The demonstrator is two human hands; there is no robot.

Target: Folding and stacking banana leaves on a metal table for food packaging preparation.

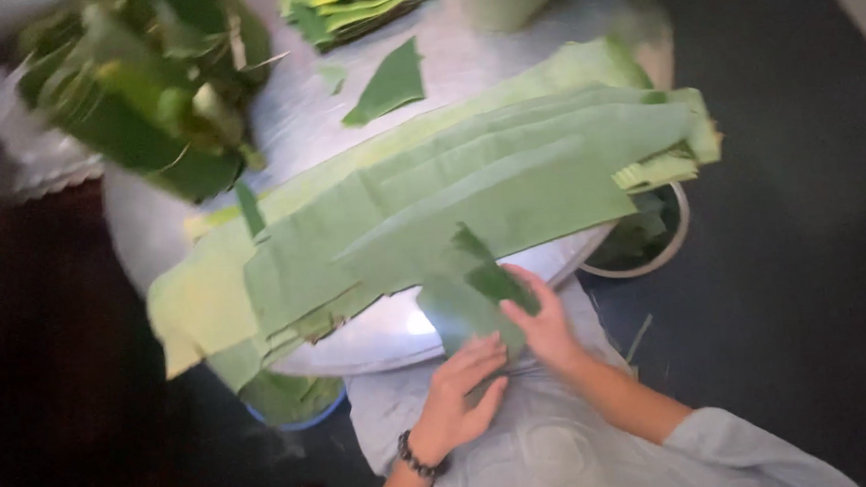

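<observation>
A small folded green leaf piece (472,301) hangs over the near edge of a round metal tray (379,342). My right hand (543,322) grips the right side of this piece. Pressed against its lower end over my lap is my left hand (457,397), which wears a dark bead bracelet. A stack of long pale green leaf strips (450,197) lies across the tray just beyond my hands.
A heap of dark green leaves (143,86) sits at the back left, folded leaves (358,2) at the back centre, a loose leaf scrap (388,84) between them. A bowl (653,235) stands right of the tray, a blue-rimmed basin (292,403) below it. Dark floor surrounds.
</observation>
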